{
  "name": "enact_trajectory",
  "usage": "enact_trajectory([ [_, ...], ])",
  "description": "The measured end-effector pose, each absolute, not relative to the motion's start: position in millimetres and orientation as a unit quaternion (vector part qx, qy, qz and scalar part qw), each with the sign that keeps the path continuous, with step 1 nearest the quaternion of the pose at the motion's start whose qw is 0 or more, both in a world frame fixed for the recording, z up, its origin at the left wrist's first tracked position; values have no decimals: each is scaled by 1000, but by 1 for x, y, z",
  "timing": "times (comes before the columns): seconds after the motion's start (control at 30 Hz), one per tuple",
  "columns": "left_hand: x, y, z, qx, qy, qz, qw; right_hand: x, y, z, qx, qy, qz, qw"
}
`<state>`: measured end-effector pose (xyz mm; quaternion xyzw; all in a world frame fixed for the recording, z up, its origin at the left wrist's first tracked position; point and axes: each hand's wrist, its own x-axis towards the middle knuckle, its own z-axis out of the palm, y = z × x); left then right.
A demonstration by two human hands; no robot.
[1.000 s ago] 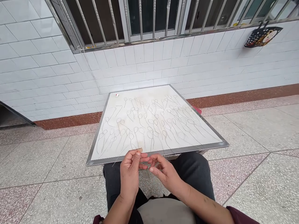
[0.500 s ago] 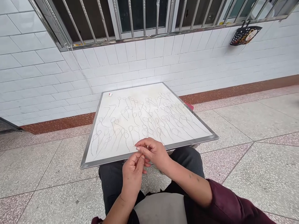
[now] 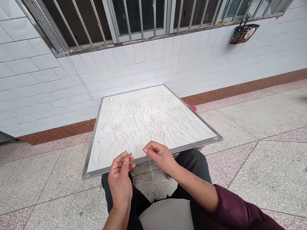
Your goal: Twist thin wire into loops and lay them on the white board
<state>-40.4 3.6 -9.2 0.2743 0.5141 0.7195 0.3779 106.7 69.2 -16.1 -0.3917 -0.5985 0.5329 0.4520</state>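
Note:
My left hand is closed in a pinch at the near edge of the white board. A thin pale strand shows at its fingertips, too fine to tell wire from thread, and a tan wrap covers one fingertip. To its right, my right hand pinches a thin white thread, which hangs down toward my lap. The two hands are apart. Beyond them, many thin looped wires, each with a round end and a long tail, lie spread over the board.
A grey metal rim edges the board, which rests over my knees. A small red-and-white object lies at its far left corner. Behind stands a tiled wall with a barred window; a black dotted basket hangs from the bars.
My hands were together and have moved apart, the left going left and slightly down. The white thread now hangs visibly below my right hand. The camera view has shifted slightly.

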Motion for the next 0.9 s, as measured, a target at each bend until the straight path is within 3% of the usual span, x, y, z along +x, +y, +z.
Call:
enact_trajectory([
  [0.2, -40, 3, -7, 276, 508, 711, 401, 108, 71, -15, -383, -563, 579, 449],
  [0.5, -33, -16, -24, 308, 507, 523, 612, 115, 105, -8, -385, -523, 576, 496],
  [0.9, -28, -24, -24, 233, 460, 509, 689, 117, 118, -11, -399, -527, 558, 502],
])
